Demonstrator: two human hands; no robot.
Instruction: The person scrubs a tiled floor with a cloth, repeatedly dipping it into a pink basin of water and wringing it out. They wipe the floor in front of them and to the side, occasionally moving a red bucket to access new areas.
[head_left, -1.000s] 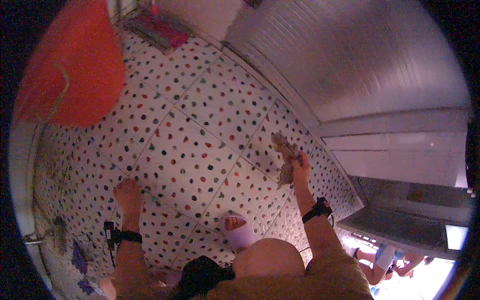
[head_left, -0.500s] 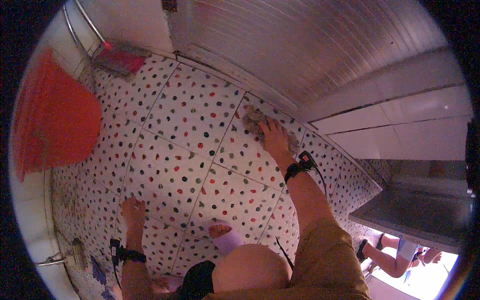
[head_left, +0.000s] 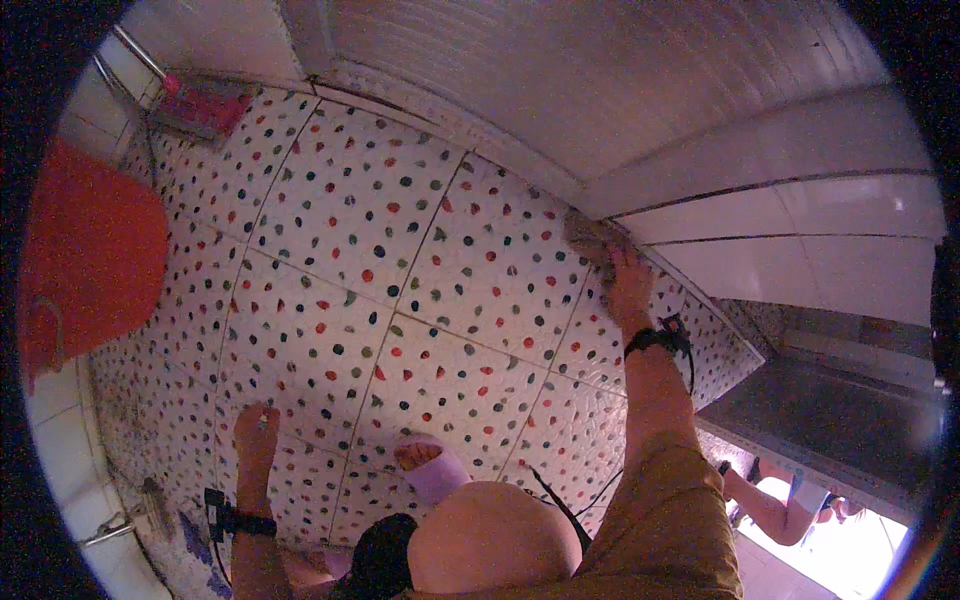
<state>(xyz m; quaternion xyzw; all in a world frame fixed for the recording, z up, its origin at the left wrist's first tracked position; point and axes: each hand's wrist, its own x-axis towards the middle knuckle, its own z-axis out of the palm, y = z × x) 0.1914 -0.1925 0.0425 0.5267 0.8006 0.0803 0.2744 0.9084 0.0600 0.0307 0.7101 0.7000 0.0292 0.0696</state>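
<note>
A crumpled grey-brown rag (head_left: 597,238) lies on the spotted tile floor (head_left: 345,255), close against the base of the wall at the right. My right hand (head_left: 630,285) presses down on it, fingers over its near part, the arm stretched out far. My left hand (head_left: 257,432) is low at the left, above the floor, its fingers curled in and partly hidden; I make out nothing in it but a small pale spot at the knuckles.
At the left stands a red plastic bucket (head_left: 105,255). A pink-and-grey dustpan (head_left: 205,108) is in the far left corner. A ribbed door panel (head_left: 560,80) rises ahead. A dark ledge (head_left: 815,415) juts out at right, near a doorway with another person (head_left: 780,510). My slippered foot (head_left: 430,465) is below me.
My right hand has slid the rag rightward across the floor to the wall's base. My left hand has shifted slightly with the whole view and remains low at the left.
</note>
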